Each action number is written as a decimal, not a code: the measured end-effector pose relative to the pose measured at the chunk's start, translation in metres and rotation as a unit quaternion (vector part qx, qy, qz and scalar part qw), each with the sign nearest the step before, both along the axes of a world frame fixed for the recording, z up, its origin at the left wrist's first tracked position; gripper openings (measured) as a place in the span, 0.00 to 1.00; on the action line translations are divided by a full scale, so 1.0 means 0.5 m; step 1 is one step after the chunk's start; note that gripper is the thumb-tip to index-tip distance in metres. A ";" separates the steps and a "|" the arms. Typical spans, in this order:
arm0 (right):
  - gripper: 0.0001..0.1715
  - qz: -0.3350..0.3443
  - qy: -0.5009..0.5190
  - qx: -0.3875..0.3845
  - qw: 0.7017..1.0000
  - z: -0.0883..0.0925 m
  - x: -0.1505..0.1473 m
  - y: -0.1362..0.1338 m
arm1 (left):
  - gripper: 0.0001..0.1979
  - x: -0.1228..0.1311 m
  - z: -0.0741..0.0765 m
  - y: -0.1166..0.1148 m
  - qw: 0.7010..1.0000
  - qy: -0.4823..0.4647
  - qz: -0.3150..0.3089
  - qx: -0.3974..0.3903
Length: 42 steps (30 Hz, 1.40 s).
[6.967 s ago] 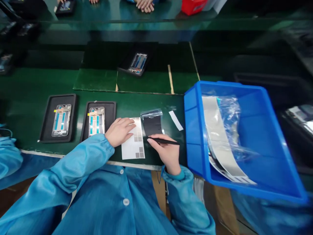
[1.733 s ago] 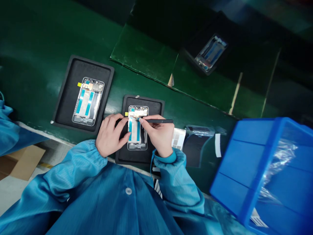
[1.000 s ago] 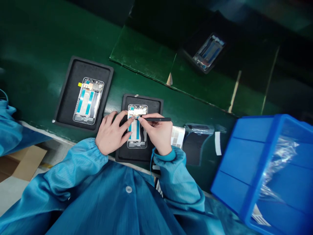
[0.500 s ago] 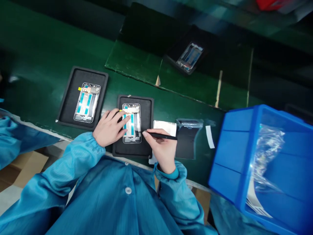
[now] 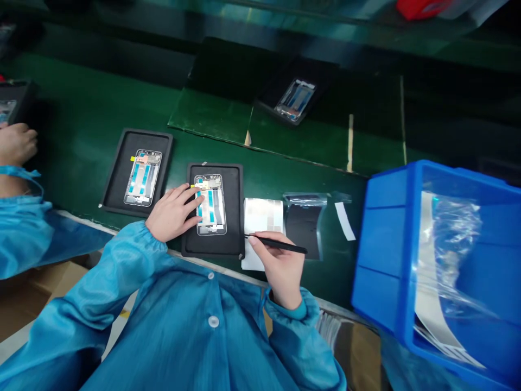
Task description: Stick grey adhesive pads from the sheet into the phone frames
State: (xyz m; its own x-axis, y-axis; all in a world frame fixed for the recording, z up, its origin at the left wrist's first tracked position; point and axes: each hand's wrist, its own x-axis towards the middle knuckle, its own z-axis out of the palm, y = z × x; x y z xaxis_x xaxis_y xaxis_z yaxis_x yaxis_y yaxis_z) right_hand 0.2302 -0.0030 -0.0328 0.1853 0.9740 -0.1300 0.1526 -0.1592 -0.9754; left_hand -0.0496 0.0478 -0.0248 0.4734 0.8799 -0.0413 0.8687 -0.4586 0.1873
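Bench (image 5: pixel 81 108), green, carries a blue bin (image 5: pixel 382 244) and a black tray (image 5: pixel 234 217) holding the phone frame (image 5: pixel 211 209). The left hand (image 5: pixel 171 213) lays spread fingers on its edge, and the right hand (image 5: pixel 280 271) clamps its fingers on a slim black tool (image 5: pixel 280 245) by a white sheet (image 5: pixel 262 217). The frame looks thin and fragile, best gripped by its rims.

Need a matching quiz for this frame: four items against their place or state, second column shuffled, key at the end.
1 left hand
2 right hand
3 white sheet
4 blue bin

A grips thin black tool
B far right, plastic-wrapped strips inside
C fingers on phone frame in black tray
D flat between black tray and black pouch

Pairs: 1-C, 2-A, 3-D, 4-B
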 end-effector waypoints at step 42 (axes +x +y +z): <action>0.08 -0.094 -0.048 0.184 0.977 -0.022 0.221 0.075 | 0.15 0.435 -0.040 0.136 0.976 -0.185 -0.112 -0.024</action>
State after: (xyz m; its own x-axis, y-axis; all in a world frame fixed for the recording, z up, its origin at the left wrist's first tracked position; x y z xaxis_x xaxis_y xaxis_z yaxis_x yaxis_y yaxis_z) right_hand 0.3407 0.0345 -0.0440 0.3594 0.8992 0.2496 0.2485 0.1656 -0.9544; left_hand 0.1677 0.1158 -0.0450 0.6444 0.7534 0.1309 0.6157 -0.6127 0.4955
